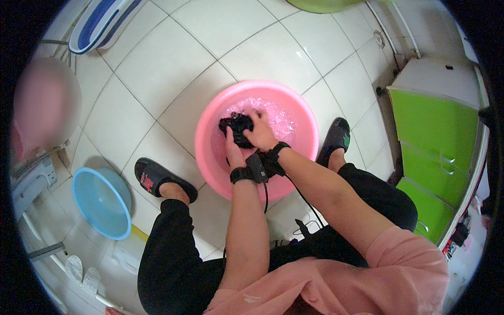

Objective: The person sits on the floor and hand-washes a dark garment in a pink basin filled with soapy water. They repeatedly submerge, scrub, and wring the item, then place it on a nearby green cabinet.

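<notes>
A pink plastic basin (205, 130) with rippling water stands on the tiled floor between my feet. Bunched black cloth (239, 125) is held over the water inside it. My left hand (234, 151) grips the cloth from its near left side, thumb and palm against it. On the cloth's right side, my right hand (261, 132) presses with its thumb, and its blurred fingertips reach beyond the edge. Both wrists wear black straps with small devices and cables, over the basin's near part. Some black material lies beneath the wrists; whether it joins the cloth is unclear.
A light blue basin (78, 193) sits on the floor at left. At upper left is a blue-and-white collapsible tub (94, 29); a green basin (321, 5) shows at the top edge. A green-fronted cabinet (433, 122) stands at right. Black slippers (157, 177) are on my feet.
</notes>
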`<state>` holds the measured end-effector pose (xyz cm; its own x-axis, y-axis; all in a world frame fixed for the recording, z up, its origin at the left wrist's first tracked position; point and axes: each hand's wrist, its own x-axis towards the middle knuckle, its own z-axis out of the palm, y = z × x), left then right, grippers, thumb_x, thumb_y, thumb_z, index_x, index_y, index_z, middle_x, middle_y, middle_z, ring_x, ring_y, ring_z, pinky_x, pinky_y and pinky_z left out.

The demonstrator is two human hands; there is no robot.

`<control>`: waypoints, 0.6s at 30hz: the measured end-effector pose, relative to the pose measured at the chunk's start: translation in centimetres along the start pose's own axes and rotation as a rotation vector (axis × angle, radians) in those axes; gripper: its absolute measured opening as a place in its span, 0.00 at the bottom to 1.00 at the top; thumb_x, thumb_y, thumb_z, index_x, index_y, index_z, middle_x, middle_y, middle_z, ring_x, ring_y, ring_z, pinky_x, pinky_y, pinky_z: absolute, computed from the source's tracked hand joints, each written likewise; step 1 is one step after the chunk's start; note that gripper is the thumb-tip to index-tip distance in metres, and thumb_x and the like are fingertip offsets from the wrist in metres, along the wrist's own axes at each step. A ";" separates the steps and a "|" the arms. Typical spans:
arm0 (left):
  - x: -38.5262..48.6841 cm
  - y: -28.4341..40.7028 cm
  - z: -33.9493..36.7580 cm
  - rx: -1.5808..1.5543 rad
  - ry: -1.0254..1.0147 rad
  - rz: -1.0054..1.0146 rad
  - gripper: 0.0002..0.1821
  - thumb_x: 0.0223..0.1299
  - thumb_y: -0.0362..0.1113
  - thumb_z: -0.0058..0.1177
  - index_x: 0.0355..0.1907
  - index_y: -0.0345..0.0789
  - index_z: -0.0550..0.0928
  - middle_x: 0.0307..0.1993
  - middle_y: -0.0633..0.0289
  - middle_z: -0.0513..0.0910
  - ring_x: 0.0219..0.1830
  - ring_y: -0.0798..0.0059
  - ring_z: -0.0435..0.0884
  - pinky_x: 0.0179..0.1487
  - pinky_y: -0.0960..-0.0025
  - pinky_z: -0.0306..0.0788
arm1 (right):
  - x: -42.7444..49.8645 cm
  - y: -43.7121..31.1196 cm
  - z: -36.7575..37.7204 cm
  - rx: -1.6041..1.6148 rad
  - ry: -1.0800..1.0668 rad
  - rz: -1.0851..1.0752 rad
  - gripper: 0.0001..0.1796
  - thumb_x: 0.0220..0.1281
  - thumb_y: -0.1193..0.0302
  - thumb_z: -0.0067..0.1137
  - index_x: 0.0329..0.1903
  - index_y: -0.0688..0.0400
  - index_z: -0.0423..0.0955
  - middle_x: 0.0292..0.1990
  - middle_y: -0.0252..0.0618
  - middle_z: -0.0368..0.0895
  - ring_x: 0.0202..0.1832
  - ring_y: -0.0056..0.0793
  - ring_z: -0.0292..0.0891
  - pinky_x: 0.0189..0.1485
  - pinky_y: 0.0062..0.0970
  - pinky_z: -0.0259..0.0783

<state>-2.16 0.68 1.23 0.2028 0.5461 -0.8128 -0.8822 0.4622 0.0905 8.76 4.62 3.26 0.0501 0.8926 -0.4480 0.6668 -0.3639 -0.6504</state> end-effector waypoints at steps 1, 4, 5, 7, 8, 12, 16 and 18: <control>0.1 0.5 -0.3 -0.068 -0.097 -0.022 0.32 0.73 0.61 0.49 0.66 0.38 0.73 0.61 0.55 0.78 0.61 0.60 0.78 0.62 0.53 0.76 | -0.5 -0.2 0.1 0.152 -0.133 -0.023 0.34 0.53 0.70 0.67 0.65 0.57 0.72 0.59 0.58 0.70 0.57 0.58 0.74 0.67 0.44 0.70; 0.4 1.3 -0.5 0.000 -0.050 0.160 0.31 0.74 0.60 0.46 0.64 0.37 0.75 0.57 0.56 0.81 0.57 0.61 0.81 0.59 0.54 0.79 | -1.9 -2.0 0.0 0.103 -0.161 -0.191 0.23 0.55 0.64 0.68 0.53 0.60 0.79 0.49 0.55 0.80 0.52 0.54 0.79 0.59 0.44 0.75; 0.4 1.4 -0.5 -0.019 -0.064 0.150 0.30 0.75 0.60 0.46 0.63 0.37 0.76 0.56 0.56 0.82 0.56 0.61 0.82 0.59 0.54 0.79 | -2.3 -2.5 -0.3 0.109 -0.195 -0.197 0.22 0.56 0.62 0.68 0.50 0.60 0.80 0.46 0.54 0.82 0.51 0.53 0.80 0.57 0.45 0.75; 0.4 0.9 -0.2 -0.048 0.002 0.121 0.29 0.75 0.59 0.45 0.61 0.37 0.77 0.54 0.57 0.83 0.55 0.62 0.82 0.59 0.55 0.79 | -2.0 -3.2 -1.2 0.073 -0.179 -0.129 0.21 0.58 0.58 0.67 0.47 0.60 0.81 0.40 0.54 0.84 0.47 0.54 0.81 0.53 0.46 0.76; 0.5 0.1 0.1 -0.059 0.080 0.109 0.28 0.75 0.58 0.45 0.61 0.37 0.78 0.53 0.57 0.83 0.55 0.62 0.82 0.59 0.54 0.79 | -1.5 -3.3 -1.6 0.033 -0.130 -0.060 0.22 0.59 0.56 0.66 0.46 0.60 0.81 0.39 0.55 0.84 0.45 0.55 0.81 0.52 0.46 0.77; 0.4 -2.0 0.1 -0.217 0.119 0.014 0.25 0.69 0.52 0.49 0.62 0.39 0.77 0.57 0.57 0.81 0.57 0.60 0.81 0.58 0.50 0.78 | 1.6 -1.3 -2.9 -0.065 0.027 -0.151 0.23 0.58 0.56 0.65 0.49 0.61 0.80 0.49 0.58 0.80 0.51 0.58 0.78 0.57 0.46 0.74; 0.8 -1.7 -0.7 -0.041 0.234 0.078 0.29 0.66 0.49 0.50 0.66 0.38 0.73 0.61 0.56 0.78 0.60 0.58 0.78 0.61 0.50 0.76 | 1.1 0.9 -1.0 -0.340 0.239 -0.006 0.35 0.54 0.62 0.68 0.64 0.59 0.71 0.68 0.62 0.62 0.64 0.60 0.68 0.68 0.44 0.67; 0.9 -1.0 -0.6 -0.037 0.103 0.234 0.24 0.66 0.44 0.47 0.62 0.38 0.76 0.58 0.54 0.80 0.57 0.56 0.81 0.60 0.48 0.77 | 0.2 0.6 0.4 -0.083 0.066 0.001 0.39 0.53 0.65 0.67 0.70 0.55 0.67 0.70 0.64 0.59 0.62 0.63 0.70 0.68 0.46 0.68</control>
<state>-1.38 0.26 0.08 -0.0516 0.5606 -0.8265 -0.9153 0.3045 0.2637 8.87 4.43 2.51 0.0978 0.9088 -0.4056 0.7259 -0.3439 -0.5957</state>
